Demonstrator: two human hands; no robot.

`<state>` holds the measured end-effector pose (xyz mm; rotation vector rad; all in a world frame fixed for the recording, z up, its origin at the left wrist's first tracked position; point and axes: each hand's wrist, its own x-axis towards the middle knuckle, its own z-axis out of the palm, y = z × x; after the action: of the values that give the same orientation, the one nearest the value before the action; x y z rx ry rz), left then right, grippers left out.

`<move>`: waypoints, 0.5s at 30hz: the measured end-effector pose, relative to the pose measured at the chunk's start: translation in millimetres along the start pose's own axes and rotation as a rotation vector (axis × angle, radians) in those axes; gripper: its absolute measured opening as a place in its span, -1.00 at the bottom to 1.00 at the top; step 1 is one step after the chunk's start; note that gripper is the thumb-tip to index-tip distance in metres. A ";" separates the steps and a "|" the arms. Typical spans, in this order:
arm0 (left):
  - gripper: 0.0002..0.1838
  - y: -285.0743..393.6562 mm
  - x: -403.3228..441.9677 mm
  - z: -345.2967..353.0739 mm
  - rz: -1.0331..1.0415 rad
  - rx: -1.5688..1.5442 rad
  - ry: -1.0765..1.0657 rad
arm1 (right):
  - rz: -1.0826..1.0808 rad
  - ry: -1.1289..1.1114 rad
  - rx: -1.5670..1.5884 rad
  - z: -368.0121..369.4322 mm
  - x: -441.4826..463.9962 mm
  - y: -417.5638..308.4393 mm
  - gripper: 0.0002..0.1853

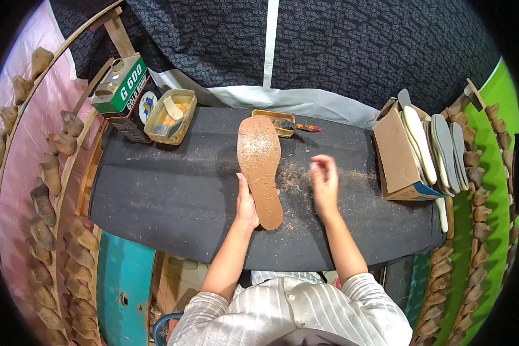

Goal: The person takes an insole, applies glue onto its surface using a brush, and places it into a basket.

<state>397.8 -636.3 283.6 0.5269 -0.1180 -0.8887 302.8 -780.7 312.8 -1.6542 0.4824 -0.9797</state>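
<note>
While the left hand (247, 209) grips it near its lower end, the brown sole (259, 167) stands out over the dark cloth-covered table (173, 190), at the centre of the frame. Its long axis runs almost straight up and down the picture, with the broad forepart toward the top and the narrow heel toward the bottom, slightly to the right. The thumb lies along the left edge; the other fingers are mostly hidden behind, with a bit of one at the right edge. Whether the heel touches the table is hard to tell.

The forepart looks glossy and uneven, the heel smoother and more matt. It partly hides a small tray (285, 131) with a dark, orange-tipped tool (307, 127).

Well apart from the left hand, right of centre, the right hand (325, 183) has bent, blurred fingers; I cannot tell whether it holds anything. Pale crumbs (297, 181) lie between the hands. At the upper left stand a G 600 can (127, 98) and a tub (170, 117); at the right, a cardboard box (395, 153) beside stacked insoles (438, 151).
</note>
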 end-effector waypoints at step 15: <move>-0.55 4.0 -64.9 31.4 0.251 0.270 0.135 | 0.420 -0.559 0.291 19.3 -37.4 -43.7 -0.70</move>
<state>349.8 -596.7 320.3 0.8042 -0.1781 -0.5927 289.3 -727.7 339.2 -1.4037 0.2708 -0.2414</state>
